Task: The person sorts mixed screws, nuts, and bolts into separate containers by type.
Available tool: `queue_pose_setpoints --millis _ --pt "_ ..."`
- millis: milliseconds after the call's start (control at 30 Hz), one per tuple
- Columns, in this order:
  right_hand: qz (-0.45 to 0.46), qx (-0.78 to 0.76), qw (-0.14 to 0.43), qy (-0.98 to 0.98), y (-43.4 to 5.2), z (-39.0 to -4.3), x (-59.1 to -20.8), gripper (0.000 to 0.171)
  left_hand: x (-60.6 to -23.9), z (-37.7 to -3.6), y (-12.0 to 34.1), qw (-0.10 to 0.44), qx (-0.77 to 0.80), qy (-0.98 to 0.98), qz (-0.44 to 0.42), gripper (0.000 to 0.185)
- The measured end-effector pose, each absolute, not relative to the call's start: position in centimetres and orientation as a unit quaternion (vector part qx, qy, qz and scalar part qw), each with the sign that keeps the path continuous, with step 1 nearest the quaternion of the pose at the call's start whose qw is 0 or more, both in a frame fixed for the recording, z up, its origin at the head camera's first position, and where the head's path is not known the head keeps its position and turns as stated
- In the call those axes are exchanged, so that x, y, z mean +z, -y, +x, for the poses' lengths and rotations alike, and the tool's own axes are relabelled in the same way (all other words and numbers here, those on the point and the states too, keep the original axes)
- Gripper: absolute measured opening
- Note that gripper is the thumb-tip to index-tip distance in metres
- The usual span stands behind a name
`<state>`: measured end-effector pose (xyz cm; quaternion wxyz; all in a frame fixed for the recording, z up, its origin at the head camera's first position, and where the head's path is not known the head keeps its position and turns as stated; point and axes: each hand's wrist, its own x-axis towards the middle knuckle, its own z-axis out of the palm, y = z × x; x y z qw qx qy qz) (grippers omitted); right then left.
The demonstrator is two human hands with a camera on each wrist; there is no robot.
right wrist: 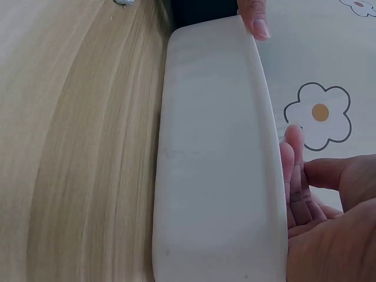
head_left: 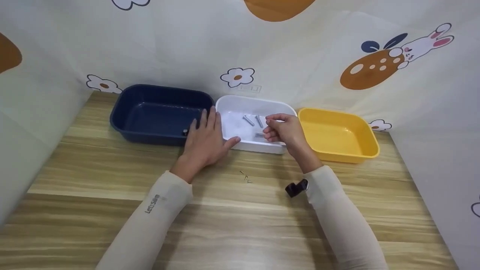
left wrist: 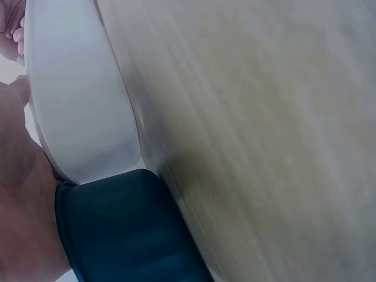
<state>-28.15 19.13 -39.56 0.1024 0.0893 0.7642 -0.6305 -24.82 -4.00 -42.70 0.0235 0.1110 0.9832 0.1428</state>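
Observation:
My left hand (head_left: 206, 140) lies with straight fingers over the meeting rims of the navy bin (head_left: 131, 135) and the white bin (head_left: 258, 147), thumb at the white bin's front edge. My right hand (head_left: 285, 131) is over the white bin's right part, fingers curled. Two silver bolts (head_left: 248, 120) lie on that bin's floor, and another bolt (head_left: 258, 135) shows right beside the right fingertips; I cannot tell whether they grip it. In the right wrist view, the right fingers (right wrist: 294, 141) show just past the white rim. A small dark piece (head_left: 185, 132) sits in the navy bin near the left fingers.
A yellow bin (head_left: 337, 155) stands to the right of the white one. Several tiny screws (head_left: 246, 177) lie on the wooden table (head_left: 240, 225) in front of the white bin. A patterned curtain (head_left: 180, 48) hangs behind the bins. A black device (head_left: 296, 188) is at the right cuff.

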Motion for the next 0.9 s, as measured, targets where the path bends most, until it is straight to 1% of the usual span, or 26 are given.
queue_pose_setpoints --millis 333,567,900 --pt "0.078 -0.634 0.099 -0.763 -19.27 -28.01 -39.83 0.023 -42.55 -24.88 4.0 0.026 0.139 -0.983 0.115 0.106" --pt "0.075 -0.632 0.104 -0.764 -19.49 -28.03 -39.98 0.03 -42.63 -24.9 3.94 0.028 0.143 -0.983 0.114 0.107" --pt "0.069 -0.635 0.101 -0.763 -19.1 -27.98 -40.05 0.023 -42.71 -24.81 3.93 0.036 0.155 -0.982 0.101 0.105"
